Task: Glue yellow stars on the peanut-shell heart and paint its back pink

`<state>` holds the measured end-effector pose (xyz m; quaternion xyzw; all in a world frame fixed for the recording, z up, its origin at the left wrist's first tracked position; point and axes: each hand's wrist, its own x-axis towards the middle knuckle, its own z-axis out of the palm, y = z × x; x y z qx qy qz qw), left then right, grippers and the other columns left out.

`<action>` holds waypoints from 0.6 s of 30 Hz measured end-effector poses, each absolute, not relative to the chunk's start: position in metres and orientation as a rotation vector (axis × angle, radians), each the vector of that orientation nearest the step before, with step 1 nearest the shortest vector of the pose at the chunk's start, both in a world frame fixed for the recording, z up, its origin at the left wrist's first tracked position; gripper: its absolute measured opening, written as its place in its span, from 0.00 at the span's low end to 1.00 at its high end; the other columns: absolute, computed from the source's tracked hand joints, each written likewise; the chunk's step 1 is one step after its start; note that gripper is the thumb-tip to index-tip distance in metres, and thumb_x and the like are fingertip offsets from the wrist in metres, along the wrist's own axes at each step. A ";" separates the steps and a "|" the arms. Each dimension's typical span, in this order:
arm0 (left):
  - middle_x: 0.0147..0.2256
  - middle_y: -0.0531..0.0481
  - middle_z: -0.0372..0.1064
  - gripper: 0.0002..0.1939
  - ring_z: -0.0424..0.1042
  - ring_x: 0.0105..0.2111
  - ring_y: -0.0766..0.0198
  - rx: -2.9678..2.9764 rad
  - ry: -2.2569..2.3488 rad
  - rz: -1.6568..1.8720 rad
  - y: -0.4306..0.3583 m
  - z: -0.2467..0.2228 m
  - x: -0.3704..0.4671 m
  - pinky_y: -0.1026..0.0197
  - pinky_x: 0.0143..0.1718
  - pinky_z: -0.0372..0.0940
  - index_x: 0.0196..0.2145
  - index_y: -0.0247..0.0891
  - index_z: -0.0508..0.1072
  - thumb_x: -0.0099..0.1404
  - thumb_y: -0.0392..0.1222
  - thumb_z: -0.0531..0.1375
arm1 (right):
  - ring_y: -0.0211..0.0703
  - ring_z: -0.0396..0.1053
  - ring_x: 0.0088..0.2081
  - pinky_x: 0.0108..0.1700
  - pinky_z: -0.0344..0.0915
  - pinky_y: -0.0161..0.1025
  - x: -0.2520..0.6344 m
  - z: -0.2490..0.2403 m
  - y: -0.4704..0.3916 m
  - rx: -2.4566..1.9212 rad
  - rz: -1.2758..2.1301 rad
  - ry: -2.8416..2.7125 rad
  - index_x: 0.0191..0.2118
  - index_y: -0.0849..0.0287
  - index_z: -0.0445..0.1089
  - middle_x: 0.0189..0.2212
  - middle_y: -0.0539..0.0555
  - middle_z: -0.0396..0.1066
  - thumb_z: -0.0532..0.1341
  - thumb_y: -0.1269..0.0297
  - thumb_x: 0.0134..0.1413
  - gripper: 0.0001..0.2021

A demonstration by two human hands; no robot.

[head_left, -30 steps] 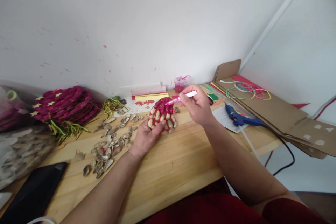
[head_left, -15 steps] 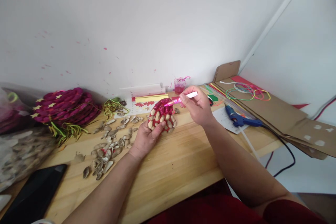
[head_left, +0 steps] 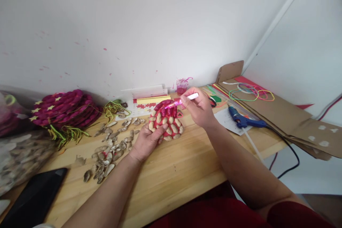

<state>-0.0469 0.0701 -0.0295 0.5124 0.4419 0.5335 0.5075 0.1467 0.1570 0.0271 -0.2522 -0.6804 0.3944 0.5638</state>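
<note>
My left hand [head_left: 149, 138] grips a rounded red piece covered with peanut shells [head_left: 174, 128] by its lower left edge, thumb on the front. Shells along its top are painted shiny magenta; those lower down are plain tan. My right hand [head_left: 197, 107] pinches a paintbrush [head_left: 192, 96] with a white handle end and a pink-stained lower part. Its tip touches the magenta shells near the top. Behind my right hand stands a clear cup of pink paint [head_left: 182, 87], its rim splashed.
Loose peanut shells [head_left: 109, 149] lie left of my left hand. Farther left are stacked magenta pieces with yellow stars [head_left: 62, 108], a bag of peanuts [head_left: 24, 158] and a black phone [head_left: 34, 196]. To the right are a blue glue gun [head_left: 244, 121], cardboard [head_left: 283, 119] and coloured cords [head_left: 248, 92].
The peanut-covered piece has tilted so more of its front faces me, showing more plain shells. The brush has shifted slightly left and stays against the painted top.
</note>
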 end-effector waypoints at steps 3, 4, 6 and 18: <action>0.17 0.58 0.59 0.26 0.54 0.19 0.70 1.238 1.064 1.277 0.071 -0.031 -0.048 0.64 0.23 0.49 0.22 0.39 0.64 0.67 0.57 0.67 | 0.36 0.68 0.28 0.32 0.65 0.36 0.147 0.026 0.157 -0.601 0.918 -1.589 0.38 0.55 0.70 0.27 0.46 0.72 0.67 0.54 0.66 0.11; 0.18 0.57 0.59 0.26 0.54 0.19 0.70 1.242 1.063 1.271 0.071 -0.032 -0.048 0.64 0.23 0.49 0.21 0.39 0.64 0.67 0.57 0.67 | 0.36 0.68 0.28 0.32 0.65 0.36 0.147 0.026 0.157 -0.592 0.925 -1.593 0.37 0.55 0.70 0.27 0.46 0.72 0.67 0.54 0.66 0.11; 0.18 0.57 0.59 0.26 0.54 0.19 0.70 1.247 1.062 1.264 0.071 -0.032 -0.048 0.64 0.23 0.49 0.21 0.39 0.64 0.68 0.56 0.66 | 0.36 0.69 0.28 0.33 0.66 0.37 0.147 0.027 0.157 -0.571 0.934 -1.607 0.36 0.55 0.69 0.27 0.46 0.71 0.66 0.54 0.66 0.12; 0.19 0.58 0.60 0.23 0.54 0.19 0.71 1.199 1.034 1.276 0.072 -0.038 -0.049 0.64 0.22 0.49 0.24 0.39 0.65 0.68 0.55 0.67 | 0.37 0.69 0.28 0.32 0.66 0.37 0.148 0.027 0.158 -0.592 0.918 -1.614 0.36 0.55 0.69 0.26 0.46 0.72 0.68 0.51 0.65 0.14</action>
